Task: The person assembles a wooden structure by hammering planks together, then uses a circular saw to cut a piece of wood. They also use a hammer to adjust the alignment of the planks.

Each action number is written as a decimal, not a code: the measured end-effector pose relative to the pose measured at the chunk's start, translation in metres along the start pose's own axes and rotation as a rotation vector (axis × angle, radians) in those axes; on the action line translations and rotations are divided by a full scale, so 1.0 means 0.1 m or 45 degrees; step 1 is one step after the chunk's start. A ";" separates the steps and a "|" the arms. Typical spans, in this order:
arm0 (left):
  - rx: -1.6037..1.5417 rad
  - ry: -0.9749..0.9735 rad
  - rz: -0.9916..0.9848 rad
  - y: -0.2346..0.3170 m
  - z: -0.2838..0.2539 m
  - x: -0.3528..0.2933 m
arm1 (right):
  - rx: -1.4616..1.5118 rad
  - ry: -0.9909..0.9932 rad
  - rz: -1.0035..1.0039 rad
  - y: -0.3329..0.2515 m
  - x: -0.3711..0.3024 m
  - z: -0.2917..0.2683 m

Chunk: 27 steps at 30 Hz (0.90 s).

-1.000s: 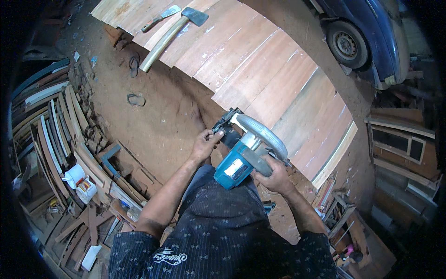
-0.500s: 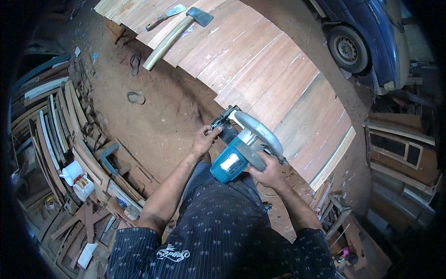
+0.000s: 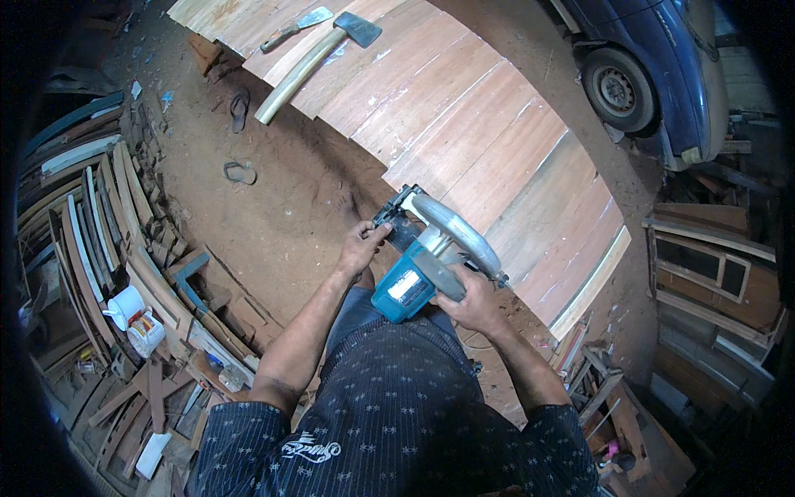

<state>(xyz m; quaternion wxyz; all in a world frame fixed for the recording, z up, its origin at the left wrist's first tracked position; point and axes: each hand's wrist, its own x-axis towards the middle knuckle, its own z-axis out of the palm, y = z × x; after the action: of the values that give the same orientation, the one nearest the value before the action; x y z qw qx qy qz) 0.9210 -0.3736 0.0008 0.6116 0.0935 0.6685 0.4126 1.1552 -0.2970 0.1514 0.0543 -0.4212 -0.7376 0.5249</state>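
A teal circular saw with a silver blade guard is held in front of my waist, beside the near edge of a plank tabletop. My right hand is closed around its grey rear handle. With fingers pinched, my left hand grips the dark base plate at the saw's front left. The blade is mostly hidden by the guard and body. Farther off on the planks lie a hatchet with a pale wooden handle and a wide scraper.
Stacked curved timber strips and two white tubs stand at the left. A pair of sandals lies on the dirt floor. A blue vehicle is at the upper right, with wooden frames below it.
The saw has shifted very slightly to the left and tilted a little in my hands. Both hands keep their hold; the tools on the planks stay put.
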 end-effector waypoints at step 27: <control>0.082 0.015 0.010 0.26 -0.35 0.18 | 0.060 0.014 -0.092 -0.10 0.34 0.19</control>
<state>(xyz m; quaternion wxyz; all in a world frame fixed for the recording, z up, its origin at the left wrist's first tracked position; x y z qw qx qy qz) 0.8754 -0.3610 0.0023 0.6027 0.1133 0.6846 0.3940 1.1178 -0.2886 0.1389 0.0870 -0.3958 -0.7395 0.5375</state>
